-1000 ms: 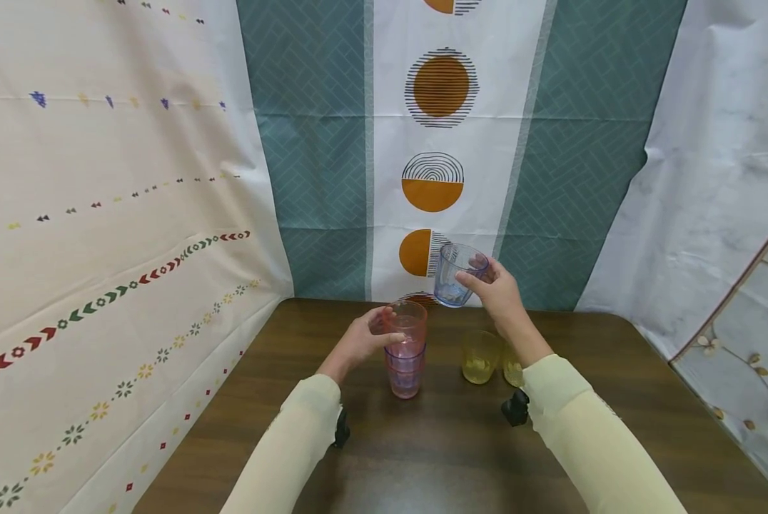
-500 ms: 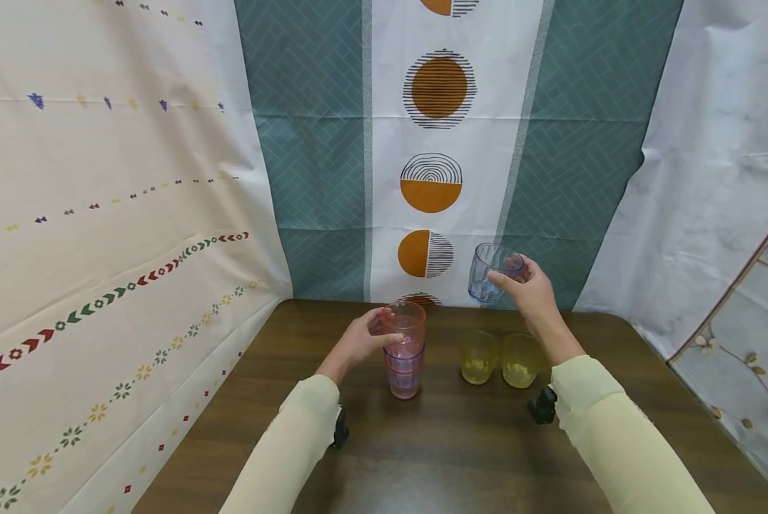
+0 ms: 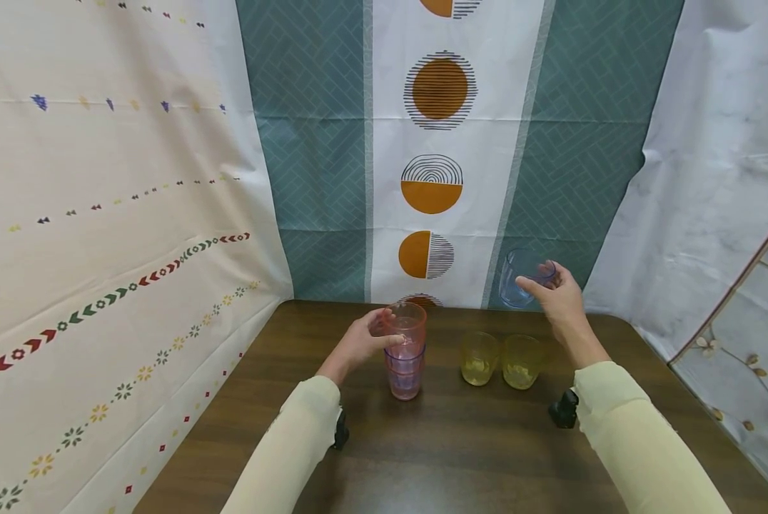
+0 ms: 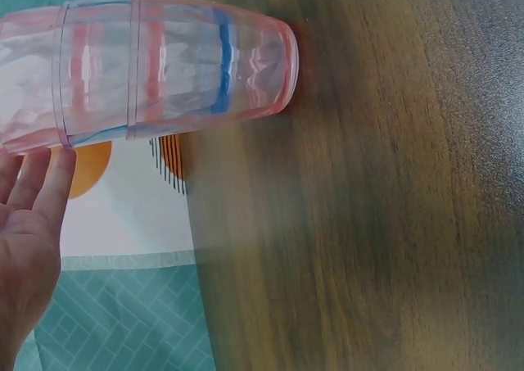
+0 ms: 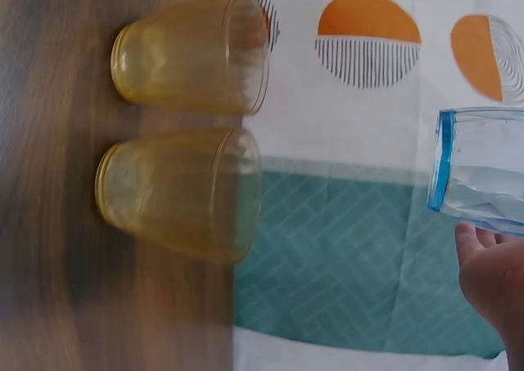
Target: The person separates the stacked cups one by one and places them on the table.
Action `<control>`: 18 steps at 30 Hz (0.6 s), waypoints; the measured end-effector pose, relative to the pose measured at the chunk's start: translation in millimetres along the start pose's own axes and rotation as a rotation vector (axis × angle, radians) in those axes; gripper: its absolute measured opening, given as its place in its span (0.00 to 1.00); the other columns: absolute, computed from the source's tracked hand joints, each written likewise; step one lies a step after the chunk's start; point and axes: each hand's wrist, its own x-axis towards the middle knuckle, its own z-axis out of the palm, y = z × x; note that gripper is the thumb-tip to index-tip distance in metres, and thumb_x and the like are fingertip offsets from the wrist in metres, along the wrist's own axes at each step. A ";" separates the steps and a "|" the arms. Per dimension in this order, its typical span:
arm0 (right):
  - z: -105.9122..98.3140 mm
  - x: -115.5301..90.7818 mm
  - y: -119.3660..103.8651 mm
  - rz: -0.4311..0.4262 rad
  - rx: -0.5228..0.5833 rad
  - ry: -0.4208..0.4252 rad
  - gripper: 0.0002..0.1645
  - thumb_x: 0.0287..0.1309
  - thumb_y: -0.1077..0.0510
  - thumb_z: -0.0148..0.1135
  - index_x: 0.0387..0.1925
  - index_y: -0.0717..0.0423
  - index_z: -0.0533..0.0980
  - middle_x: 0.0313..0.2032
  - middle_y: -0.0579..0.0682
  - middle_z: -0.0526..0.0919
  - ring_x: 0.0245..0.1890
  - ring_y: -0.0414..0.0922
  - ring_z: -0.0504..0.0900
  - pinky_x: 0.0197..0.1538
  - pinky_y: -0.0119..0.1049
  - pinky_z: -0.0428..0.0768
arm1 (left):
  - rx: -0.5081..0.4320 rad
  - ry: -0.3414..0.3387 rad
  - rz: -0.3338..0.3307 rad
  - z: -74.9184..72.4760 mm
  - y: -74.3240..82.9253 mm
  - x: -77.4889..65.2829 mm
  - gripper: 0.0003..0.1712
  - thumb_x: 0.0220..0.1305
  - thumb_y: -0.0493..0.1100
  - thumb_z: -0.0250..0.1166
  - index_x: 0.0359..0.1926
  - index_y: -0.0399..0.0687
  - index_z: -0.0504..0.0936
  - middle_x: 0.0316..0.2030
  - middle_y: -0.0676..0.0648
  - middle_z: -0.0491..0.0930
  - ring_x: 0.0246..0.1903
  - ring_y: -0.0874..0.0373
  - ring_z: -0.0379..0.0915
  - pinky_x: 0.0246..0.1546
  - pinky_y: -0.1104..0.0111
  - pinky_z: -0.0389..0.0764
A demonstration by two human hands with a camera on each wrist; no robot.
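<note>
Patterned cloth behind both hands, brown table beneath. Steady the cup stack with the left hand, curled round its top; hold the blue cup, gripped in the right hand, level, clear of the yellow cups below. Plain in the head view, cropped from the left wrist view: the cup stack's top.

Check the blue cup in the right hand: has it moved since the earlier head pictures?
Yes, to the right: in the head view the blue cup has gone from in front of the white panel to in front of the right teal panel.
</note>
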 end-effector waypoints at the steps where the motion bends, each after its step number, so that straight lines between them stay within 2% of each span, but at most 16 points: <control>1: -2.8 -0.6 1.0 0.003 0.002 0.005 0.59 0.60 0.44 0.68 0.78 0.59 0.43 0.73 0.60 0.56 0.73 0.56 0.55 0.73 0.50 0.58 | -0.001 -0.002 0.002 -0.1 0.3 -0.1 0.44 0.55 0.56 0.75 0.69 0.50 0.69 0.66 0.49 0.71 0.68 0.48 0.64 0.64 0.51 0.69; 4: -12.2 -1.8 6.2 0.021 -0.002 0.024 0.60 0.61 0.43 0.68 0.78 0.58 0.41 0.74 0.59 0.54 0.74 0.56 0.52 0.73 0.51 0.57 | 0.003 -0.002 0.005 -0.1 0.8 -0.2 0.43 0.55 0.56 0.75 0.69 0.50 0.69 0.66 0.48 0.71 0.67 0.48 0.64 0.64 0.51 0.69; 12: -35.9 -1.9 31.2 0.102 -0.018 0.128 0.58 0.60 0.42 0.68 0.77 0.59 0.45 0.74 0.59 0.52 0.75 0.55 0.52 0.72 0.48 0.59 | 0.008 -0.003 0.017 0.3 -1.2 0.7 0.43 0.56 0.53 0.76 0.69 0.49 0.69 0.65 0.48 0.72 0.67 0.49 0.64 0.65 0.50 0.68; 18: -49.1 -6.6 48.8 0.168 -0.084 0.203 0.60 0.59 0.40 0.68 0.78 0.59 0.45 0.74 0.61 0.53 0.73 0.57 0.56 0.72 0.48 0.60 | 0.013 0.001 0.006 -0.3 -1.0 -0.7 0.42 0.56 0.54 0.75 0.69 0.50 0.70 0.65 0.48 0.72 0.67 0.48 0.65 0.64 0.50 0.68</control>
